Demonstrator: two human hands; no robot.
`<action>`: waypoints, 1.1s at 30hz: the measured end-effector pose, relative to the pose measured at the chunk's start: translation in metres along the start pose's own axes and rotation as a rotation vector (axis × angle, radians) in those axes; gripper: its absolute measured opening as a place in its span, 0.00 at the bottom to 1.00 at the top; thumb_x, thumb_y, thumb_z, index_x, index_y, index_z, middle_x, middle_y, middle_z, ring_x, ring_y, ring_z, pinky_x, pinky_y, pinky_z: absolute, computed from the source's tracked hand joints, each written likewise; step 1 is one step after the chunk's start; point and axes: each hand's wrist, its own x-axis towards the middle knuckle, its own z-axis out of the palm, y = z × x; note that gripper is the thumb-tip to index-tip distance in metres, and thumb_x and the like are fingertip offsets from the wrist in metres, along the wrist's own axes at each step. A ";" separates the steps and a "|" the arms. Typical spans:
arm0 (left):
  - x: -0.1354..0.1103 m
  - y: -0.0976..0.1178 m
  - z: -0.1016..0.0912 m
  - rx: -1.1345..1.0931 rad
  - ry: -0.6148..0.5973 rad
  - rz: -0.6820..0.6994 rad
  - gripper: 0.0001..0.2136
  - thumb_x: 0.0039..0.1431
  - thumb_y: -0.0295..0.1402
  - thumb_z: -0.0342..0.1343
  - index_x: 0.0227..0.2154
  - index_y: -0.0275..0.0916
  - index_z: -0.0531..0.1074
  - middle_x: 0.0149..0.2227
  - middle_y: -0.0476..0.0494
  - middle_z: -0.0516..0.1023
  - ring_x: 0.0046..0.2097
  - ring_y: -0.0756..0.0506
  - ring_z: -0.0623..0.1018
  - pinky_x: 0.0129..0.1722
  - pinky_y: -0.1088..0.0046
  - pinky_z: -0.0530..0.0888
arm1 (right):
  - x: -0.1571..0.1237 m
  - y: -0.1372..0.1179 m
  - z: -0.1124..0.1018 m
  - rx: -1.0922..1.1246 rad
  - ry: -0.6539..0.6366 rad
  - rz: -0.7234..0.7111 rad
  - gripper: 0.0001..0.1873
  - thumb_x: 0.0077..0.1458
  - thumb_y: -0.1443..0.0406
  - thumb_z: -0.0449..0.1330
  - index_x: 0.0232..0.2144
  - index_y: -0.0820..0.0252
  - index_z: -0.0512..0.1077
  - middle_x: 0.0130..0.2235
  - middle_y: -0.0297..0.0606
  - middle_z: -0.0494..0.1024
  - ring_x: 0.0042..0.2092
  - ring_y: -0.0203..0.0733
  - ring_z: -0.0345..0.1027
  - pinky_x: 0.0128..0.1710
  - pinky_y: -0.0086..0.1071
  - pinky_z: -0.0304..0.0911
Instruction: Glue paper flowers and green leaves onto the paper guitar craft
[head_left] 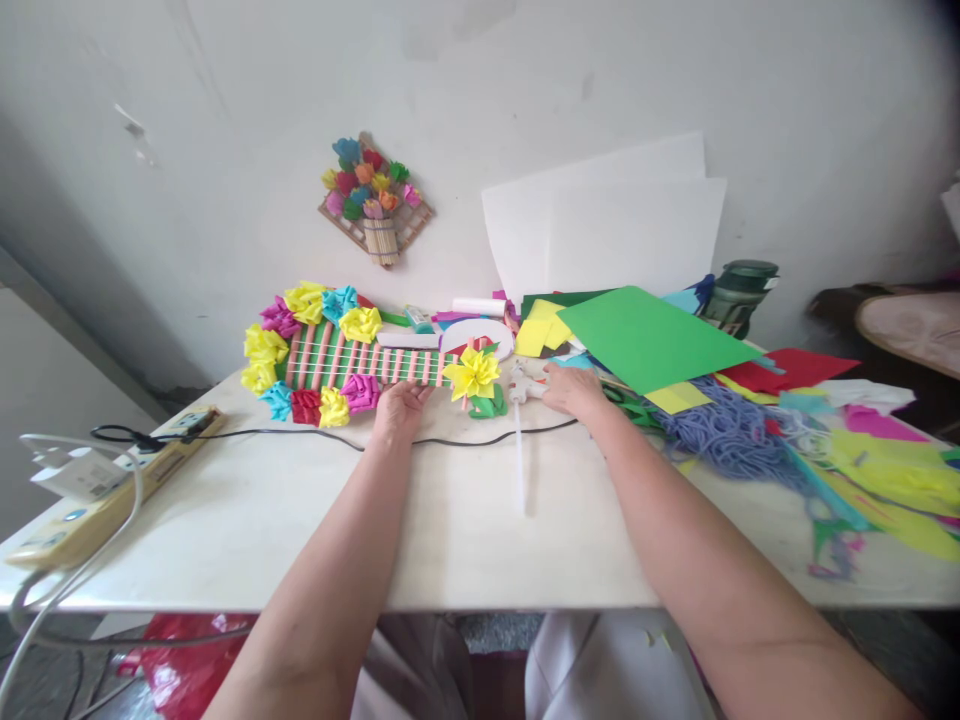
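Observation:
A guitar-shaped craft (345, 362) lies on the table, with a green base, pink rolled strips, white strings and crinkled paper flowers around its body. A yellow paper flower (474, 375) with green leaves sits at its neck end. My left hand (403, 408) is at the near edge of the neck, its curled fingers on that edge. A white glue gun (527, 386) rests right of the yellow flower, a long clear glue stick (520, 465) jutting from it toward me. My right hand (571, 390) has its fingers closed at the gun's handle; the grip is partly hidden.
A power strip (112, 490) with a white charger stands at the left, and a black cord (480, 437) crosses the table. On the right lie green paper (660, 335), a tangle of blue-purple yarn (727, 435) and paper scraps. A dark green jar (741, 297) stands behind.

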 end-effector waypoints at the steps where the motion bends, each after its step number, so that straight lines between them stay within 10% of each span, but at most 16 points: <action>1: 0.000 0.000 0.000 0.002 -0.002 0.000 0.19 0.43 0.13 0.45 0.38 0.36 0.68 0.30 0.44 0.76 0.34 0.46 0.78 0.42 0.63 0.74 | 0.000 -0.002 0.002 -0.006 -0.012 -0.002 0.24 0.44 0.67 0.55 0.47 0.59 0.68 0.40 0.48 0.77 0.44 0.52 0.69 0.42 0.39 0.56; 14: 0.001 -0.001 0.000 -0.015 0.060 -0.089 0.20 0.44 0.12 0.44 0.40 0.34 0.66 0.30 0.44 0.75 0.32 0.47 0.77 0.39 0.64 0.75 | 0.001 0.000 0.012 0.045 0.162 0.067 0.14 0.47 0.64 0.56 0.38 0.59 0.73 0.36 0.49 0.77 0.39 0.52 0.71 0.35 0.37 0.60; 25: 0.001 0.002 0.002 0.076 0.082 -0.195 0.17 0.43 0.13 0.44 0.35 0.32 0.67 0.33 0.38 0.76 0.36 0.43 0.77 0.36 0.62 0.77 | 0.011 -0.011 0.019 1.423 0.128 0.215 0.10 0.41 0.65 0.61 0.30 0.63 0.70 0.16 0.27 0.66 0.16 0.30 0.56 0.15 0.25 0.54; 33: -0.004 0.008 0.009 0.252 0.177 -0.295 0.17 0.42 0.13 0.44 0.35 0.31 0.67 0.30 0.37 0.76 0.35 0.42 0.78 0.36 0.62 0.77 | 0.004 -0.033 0.018 1.635 0.101 0.284 0.15 0.39 0.72 0.62 0.34 0.63 0.68 0.17 0.27 0.70 0.15 0.27 0.56 0.14 0.22 0.54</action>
